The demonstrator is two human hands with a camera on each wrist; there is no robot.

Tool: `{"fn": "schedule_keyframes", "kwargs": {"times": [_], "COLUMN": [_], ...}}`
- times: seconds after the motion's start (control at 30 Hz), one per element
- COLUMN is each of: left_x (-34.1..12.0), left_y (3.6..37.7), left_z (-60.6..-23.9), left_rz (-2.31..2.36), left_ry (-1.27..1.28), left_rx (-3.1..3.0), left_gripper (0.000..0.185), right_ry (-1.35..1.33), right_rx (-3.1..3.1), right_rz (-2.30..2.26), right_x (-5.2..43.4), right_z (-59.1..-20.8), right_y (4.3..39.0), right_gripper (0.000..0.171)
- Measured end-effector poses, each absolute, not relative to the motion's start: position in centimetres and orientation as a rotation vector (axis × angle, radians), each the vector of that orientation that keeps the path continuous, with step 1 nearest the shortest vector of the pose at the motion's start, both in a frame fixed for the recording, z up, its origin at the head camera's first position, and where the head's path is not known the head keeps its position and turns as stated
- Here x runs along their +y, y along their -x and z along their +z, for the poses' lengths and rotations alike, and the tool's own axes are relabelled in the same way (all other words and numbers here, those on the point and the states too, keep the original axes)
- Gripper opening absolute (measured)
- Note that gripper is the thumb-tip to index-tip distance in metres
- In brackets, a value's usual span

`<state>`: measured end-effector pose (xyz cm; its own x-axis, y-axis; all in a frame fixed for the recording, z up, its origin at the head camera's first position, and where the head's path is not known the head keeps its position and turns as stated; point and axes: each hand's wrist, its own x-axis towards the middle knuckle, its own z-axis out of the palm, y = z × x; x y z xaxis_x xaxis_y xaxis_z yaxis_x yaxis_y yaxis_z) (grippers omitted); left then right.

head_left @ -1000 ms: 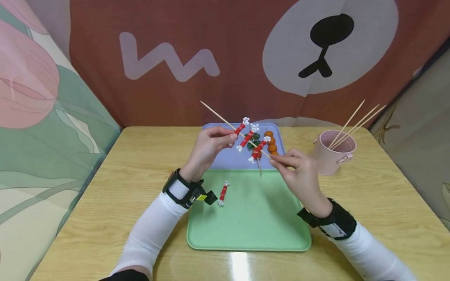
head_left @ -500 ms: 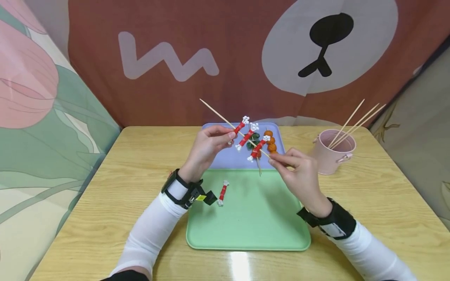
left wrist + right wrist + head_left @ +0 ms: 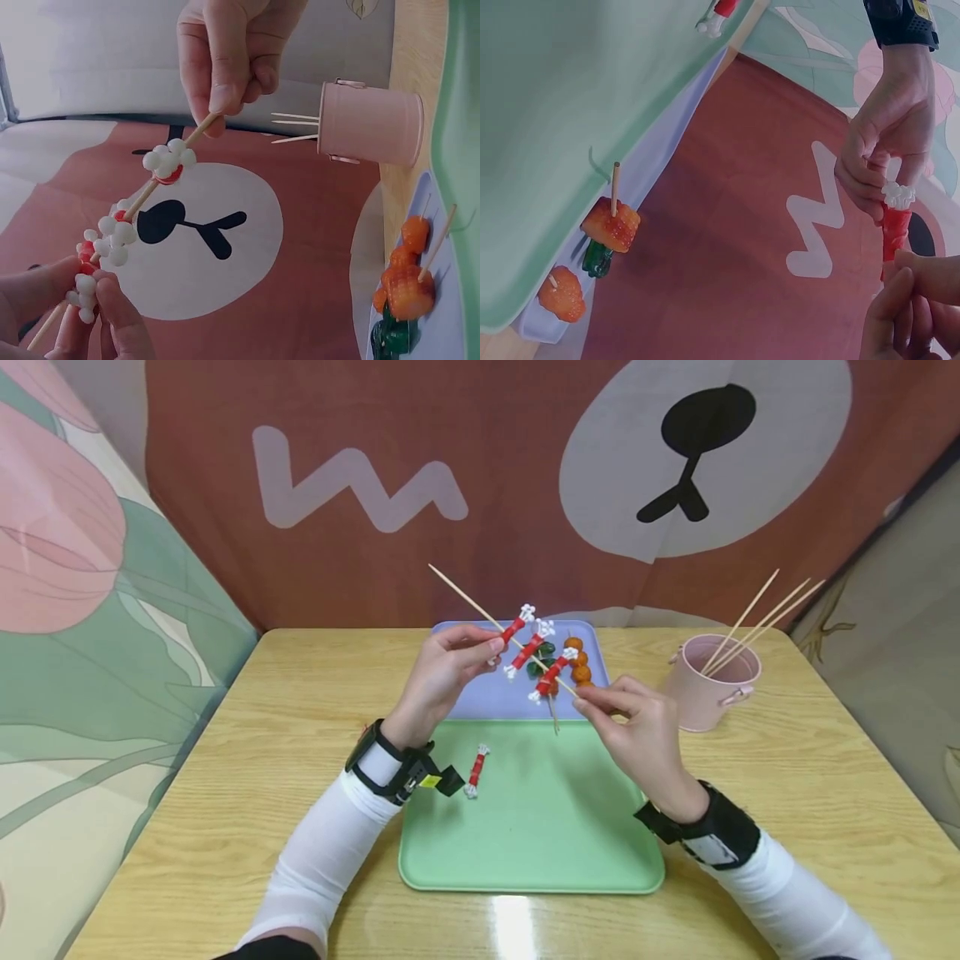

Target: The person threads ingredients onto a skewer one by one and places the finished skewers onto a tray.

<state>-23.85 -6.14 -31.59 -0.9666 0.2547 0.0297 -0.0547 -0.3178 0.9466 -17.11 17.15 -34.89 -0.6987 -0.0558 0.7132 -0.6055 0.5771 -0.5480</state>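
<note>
Pinching opposite ends, left hand [image 3: 442, 672] at 10 o'clock and right hand [image 3: 637, 727] at 4 hold the skewer [image 3: 480, 608] aloft over the trays [image 3: 525, 852], three bones [image 3: 534, 653] threaded between, long axis 10-to-4.

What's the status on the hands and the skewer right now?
Left hand pinches the top bone piece on the skewer. Right hand pinches the skewer's lower end. Three pieces threaded; one loose bone piece on the green tray. Nothing obstructing.
</note>
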Motion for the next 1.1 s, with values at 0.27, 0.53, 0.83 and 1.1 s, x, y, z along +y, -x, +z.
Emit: {"fn": "schedule_keyframes", "kwargs": {"times": [0.27, 0.53, 0.83, 1.1], "left_x": [-6.6, -8.1, -9.7, -10.2], "left_y": [23.5, 22.7, 22.2, 21.9], "left_z": [-32.2, -32.8, -34.5, -36.2], "left_rz": [2.056, 1.746, 1.434, 1.199], "left_ry": [-0.452, -0.502, -0.458, -0.496], "left_rx": [2.25, 2.612, 2.728, 2.73], "left_gripper": [0.03, 0.026, 0.031, 0.043], "right_ry": [-0.463, -0.412, -0.368, -0.33], "right_rx": [-2.196, -2.194, -2.186, -2.205], "right_rz": [1.09, 1.037, 0.996, 0.923], "right_x": [18.4, 20.2, 21.5, 23.1], "right_z": [-35.3, -35.5, -35.8, -36.2], "right_y": [17.2, 17.5, 17.8, 17.3], "right_gripper": [0.015, 0.014, 0.014, 0.012]}}
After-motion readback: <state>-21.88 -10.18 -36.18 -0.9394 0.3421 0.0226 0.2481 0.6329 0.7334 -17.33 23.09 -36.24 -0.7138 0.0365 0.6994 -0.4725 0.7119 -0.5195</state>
